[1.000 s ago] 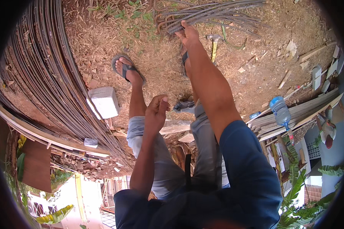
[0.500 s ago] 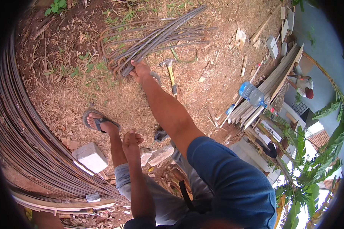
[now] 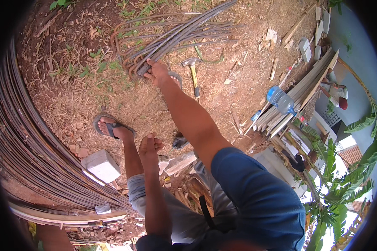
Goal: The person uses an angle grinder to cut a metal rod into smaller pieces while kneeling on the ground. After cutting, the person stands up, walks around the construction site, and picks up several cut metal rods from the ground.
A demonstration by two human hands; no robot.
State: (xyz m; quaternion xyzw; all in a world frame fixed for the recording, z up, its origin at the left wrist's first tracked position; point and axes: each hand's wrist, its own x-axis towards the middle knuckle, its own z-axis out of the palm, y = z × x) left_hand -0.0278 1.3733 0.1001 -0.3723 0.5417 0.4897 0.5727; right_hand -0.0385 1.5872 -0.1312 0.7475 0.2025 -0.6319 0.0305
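My right hand (image 3: 157, 72) grips the near end of the rebar bundle (image 3: 176, 35) — its long axis runs away up-right on the dirt. My left hand (image 3: 148, 146) hangs empty, fingers loosely together — well back.

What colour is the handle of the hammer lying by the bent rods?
Yellow with a dark grip end; the hammer shows clearly in the head view.

There are two hands, the left one (image 3: 148, 146) and the right one (image 3: 157, 71). There is one hammer (image 3: 192, 71), one blue water bottle (image 3: 280, 99), one grey block (image 3: 101, 166), one sandal (image 3: 107, 126), and too many bent metal rods (image 3: 176, 35) to count.
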